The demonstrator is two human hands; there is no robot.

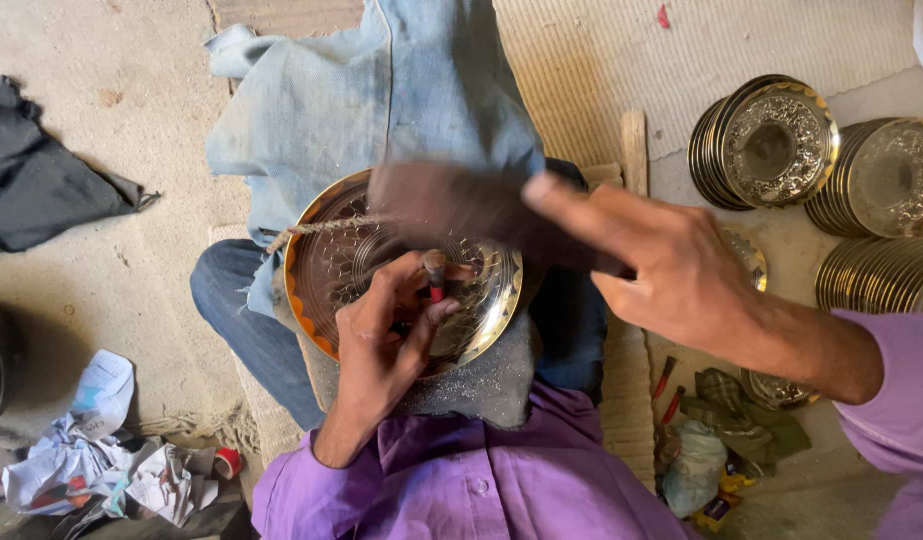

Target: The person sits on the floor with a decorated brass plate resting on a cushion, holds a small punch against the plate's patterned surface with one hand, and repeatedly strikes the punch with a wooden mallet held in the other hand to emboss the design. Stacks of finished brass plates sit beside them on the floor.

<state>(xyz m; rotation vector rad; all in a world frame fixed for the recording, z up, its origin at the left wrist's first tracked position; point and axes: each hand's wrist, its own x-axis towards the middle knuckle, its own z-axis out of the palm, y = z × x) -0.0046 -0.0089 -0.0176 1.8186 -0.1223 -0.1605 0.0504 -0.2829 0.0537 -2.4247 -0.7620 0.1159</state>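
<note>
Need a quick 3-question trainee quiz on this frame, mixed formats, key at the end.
1. True or false: the left hand holds a small punch tool upright on the engraved brass plate.
2. What does the right hand grip? A) a blurred dark mallet B) a cloth C) a plate
3. Where are the stacked finished plates: on the person's left or right?

Key: 1 true; 2 A; 3 right.

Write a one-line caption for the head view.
Left hand steadies a punch on an engraved brass plate; right hand swings a blurred mallet.
</note>
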